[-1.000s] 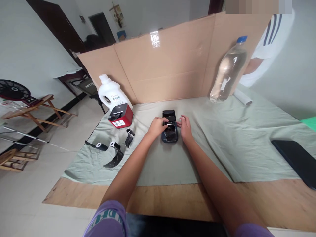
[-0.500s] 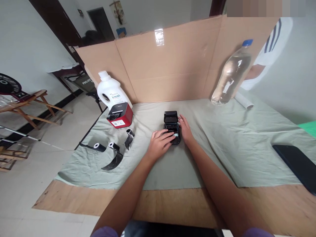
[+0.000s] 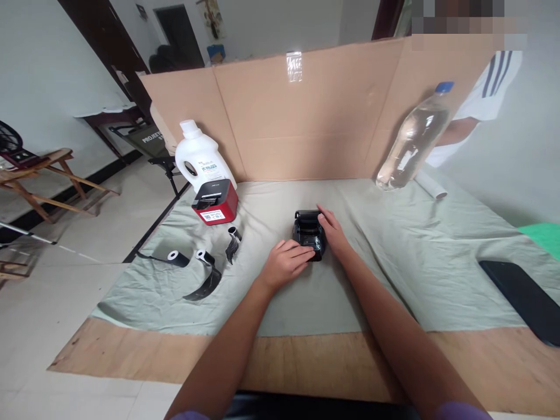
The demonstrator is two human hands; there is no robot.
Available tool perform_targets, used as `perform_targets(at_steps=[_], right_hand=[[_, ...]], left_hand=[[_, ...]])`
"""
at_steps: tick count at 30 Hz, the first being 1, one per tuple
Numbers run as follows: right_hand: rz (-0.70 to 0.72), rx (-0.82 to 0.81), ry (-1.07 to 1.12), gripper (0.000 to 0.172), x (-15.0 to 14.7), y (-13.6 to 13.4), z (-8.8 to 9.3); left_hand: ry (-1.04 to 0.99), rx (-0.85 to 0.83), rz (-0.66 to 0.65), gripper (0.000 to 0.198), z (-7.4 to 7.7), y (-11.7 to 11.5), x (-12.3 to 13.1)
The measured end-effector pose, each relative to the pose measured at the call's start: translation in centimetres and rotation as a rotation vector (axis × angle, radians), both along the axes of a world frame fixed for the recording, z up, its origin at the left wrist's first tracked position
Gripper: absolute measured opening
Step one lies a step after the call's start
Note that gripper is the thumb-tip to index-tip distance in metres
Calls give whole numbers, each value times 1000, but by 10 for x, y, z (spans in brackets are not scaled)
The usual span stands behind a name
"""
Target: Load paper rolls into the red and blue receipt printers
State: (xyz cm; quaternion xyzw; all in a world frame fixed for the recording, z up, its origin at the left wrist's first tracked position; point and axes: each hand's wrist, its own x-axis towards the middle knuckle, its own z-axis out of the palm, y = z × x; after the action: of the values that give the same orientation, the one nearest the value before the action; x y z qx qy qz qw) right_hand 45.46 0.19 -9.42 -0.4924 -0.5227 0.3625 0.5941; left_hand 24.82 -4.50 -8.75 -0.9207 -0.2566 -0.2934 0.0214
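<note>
A small black printer with a hinged lid stands on the cloth in front of me, its lid raised and its inside in view. My left hand steadies the front left of its body, the fingers laid together over the front edge. On the other side my right hand grips the printer's right side, with its fingers at the lid's right end. Left of my hands lie several black-wrapped paper rolls, among them one roll and another with a loose curling dark strip.
A red and black printer stands before a white detergent bottle. Behind is a cardboard screen. A clear water bottle, a white tube and a dark phone are at right. A person's sleeve shows behind.
The lid has tipped lower over the printer, with my right hand's fingers now at it. My left hand has drawn back from the inside to the front edge. The view has shifted slightly.
</note>
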Motion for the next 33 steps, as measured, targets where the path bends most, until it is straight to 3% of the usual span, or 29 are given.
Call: perform_targets(at_steps=[5, 12, 18, 22, 26, 33], right_hand=[[54, -1, -46, 35, 2, 2, -5], [202, -160, 44, 63, 11, 1, -3], [204, -156, 6, 63, 9, -6, 3], [211, -132, 29, 63, 8, -5, -2], [235, -146, 49, 66, 11, -3, -7], [220, -250, 84, 64, 11, -3, -5]], left_hand=[[11, -32, 1, 28, -1, 0, 2], [-46, -65, -50, 28, -4, 2, 2], [-70, -119, -66, 27, -6, 3, 4], [-241, -238, -97, 28, -1, 1, 6], [-437, -416, 81, 37, 4, 4, 5], [-203, -534, 398, 45, 12, 13, 3]])
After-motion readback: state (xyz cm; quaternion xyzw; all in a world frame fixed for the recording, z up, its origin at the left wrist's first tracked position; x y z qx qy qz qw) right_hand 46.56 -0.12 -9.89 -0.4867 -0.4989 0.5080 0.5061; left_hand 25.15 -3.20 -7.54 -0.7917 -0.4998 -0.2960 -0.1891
